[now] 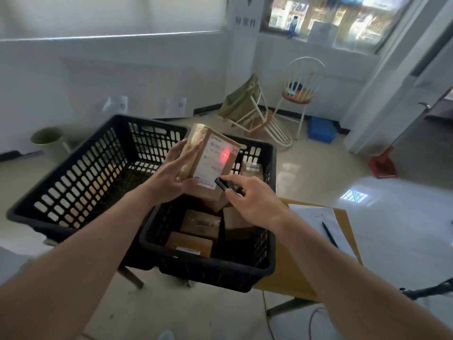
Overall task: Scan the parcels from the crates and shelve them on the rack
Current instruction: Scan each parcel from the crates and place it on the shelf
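Note:
My left hand grips a small brown taped parcel by its left side and holds it tilted above the crates. A red cross of scanner light glows on its white label. My right hand holds a small black scanner just below the label, pointed at it. Beneath, the nearer black plastic crate holds several brown parcels. A larger black crate stands to the left, its inside mostly in shadow.
A yellow-topped table at the right carries white paper and a pen. Further back are a white chair, a tipped chair with green cloth, a blue box, a red dustpan and a green bin.

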`<state>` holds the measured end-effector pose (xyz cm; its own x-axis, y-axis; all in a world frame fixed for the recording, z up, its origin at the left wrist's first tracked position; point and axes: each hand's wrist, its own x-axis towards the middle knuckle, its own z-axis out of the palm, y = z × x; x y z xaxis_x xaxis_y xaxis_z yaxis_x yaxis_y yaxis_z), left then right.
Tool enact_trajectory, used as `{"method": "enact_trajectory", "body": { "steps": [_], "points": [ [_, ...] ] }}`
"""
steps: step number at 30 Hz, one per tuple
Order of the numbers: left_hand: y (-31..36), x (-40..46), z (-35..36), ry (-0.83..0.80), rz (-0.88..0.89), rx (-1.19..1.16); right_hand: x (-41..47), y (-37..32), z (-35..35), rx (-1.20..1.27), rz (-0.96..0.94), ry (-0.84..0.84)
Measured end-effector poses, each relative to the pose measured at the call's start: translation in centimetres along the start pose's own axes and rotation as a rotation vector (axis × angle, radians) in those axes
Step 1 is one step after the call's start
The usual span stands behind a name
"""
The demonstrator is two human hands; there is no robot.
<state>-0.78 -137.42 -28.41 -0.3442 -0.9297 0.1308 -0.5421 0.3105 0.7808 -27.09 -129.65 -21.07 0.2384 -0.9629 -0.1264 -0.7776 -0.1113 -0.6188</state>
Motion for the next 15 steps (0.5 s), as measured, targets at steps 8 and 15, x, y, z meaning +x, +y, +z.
{"method": "enact_trajectory", "body": {
  "steps": [8,15],
  "points": [
    [0.3,1.3,-5.9,0.025,0.103,0.203,0.7,-3.9,-0.8,-0.111,-0.056,-0.032],
    [-0.7,2.1,-10.2,-0.005,0.14,0.256,1.7,-7.1,-0.5,-0.32,-0.022,-0.111]
  ]
}}
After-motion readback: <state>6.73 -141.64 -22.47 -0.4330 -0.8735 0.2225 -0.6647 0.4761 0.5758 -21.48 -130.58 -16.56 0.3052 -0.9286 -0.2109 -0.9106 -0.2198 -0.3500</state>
